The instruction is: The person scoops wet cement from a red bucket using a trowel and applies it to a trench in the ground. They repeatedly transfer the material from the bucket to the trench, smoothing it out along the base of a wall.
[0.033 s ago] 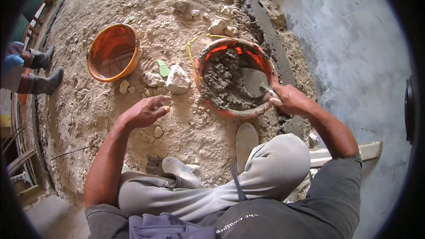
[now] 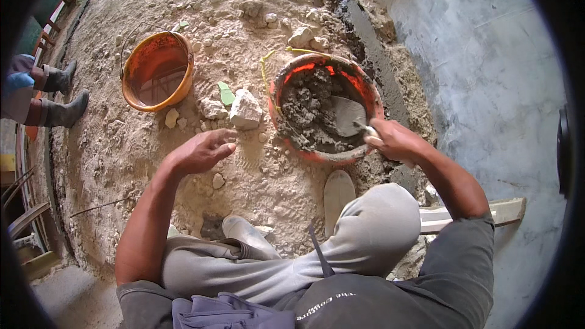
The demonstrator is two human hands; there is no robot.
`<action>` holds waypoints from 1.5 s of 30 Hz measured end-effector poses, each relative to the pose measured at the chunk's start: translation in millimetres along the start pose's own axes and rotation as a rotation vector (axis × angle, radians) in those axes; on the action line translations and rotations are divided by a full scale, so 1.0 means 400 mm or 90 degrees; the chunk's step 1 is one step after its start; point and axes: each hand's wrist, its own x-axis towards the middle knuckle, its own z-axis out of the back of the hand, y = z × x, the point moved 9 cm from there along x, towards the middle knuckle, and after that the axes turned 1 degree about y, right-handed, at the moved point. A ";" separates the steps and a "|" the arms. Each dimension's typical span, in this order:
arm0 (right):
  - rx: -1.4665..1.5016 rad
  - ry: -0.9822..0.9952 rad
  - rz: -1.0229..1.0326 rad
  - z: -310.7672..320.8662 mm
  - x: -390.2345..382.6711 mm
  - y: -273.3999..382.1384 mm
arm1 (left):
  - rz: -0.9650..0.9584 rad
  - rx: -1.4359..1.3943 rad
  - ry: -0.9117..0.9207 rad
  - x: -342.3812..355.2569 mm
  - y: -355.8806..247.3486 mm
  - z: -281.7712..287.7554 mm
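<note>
My right hand (image 2: pixel 393 140) is closed round the handle of a trowel (image 2: pixel 349 116), at the right rim of an orange-red bucket (image 2: pixel 373 92). The trowel's flat grey blade lies inside, against wet, lumpy mortar (image 2: pixel 306 106). A yellow cord (image 2: pixel 263 73) hangs at the bucket's rim. My left hand (image 2: pixel 206 150) hovers empty over the dirt, left of the bucket. Its fingers are loosely bent, with the thumb apart. Just beyond it sits a pale stone block (image 2: pixel 245 109).
An orange bucket (image 2: pixel 178 96) with murky liquid and a wire handle stands at left. A green shard (image 2: pixel 226 94) lies among stones. A person's dark boots (image 2: pixel 66 111) show at far left. Along the right runs smooth grey concrete (image 2: pixel 481 79), with a wooden board (image 2: pixel 509 211) near my elbow.
My right hand has shifted slightly left, and the trowel blade has moved a little left against the mortar. My left hand has barely moved.
</note>
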 end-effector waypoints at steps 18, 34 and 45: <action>0.358 -0.050 -0.056 0.079 -0.150 -0.090 | 0.028 -0.060 0.006 0.107 -0.020 -0.012; 0.237 -0.448 -0.052 0.619 0.394 -0.323 | 0.258 -0.072 -0.095 0.011 0.133 0.054; 0.181 -0.659 -0.195 0.615 0.846 -0.543 | 0.519 -0.239 -0.133 -0.204 0.355 -0.024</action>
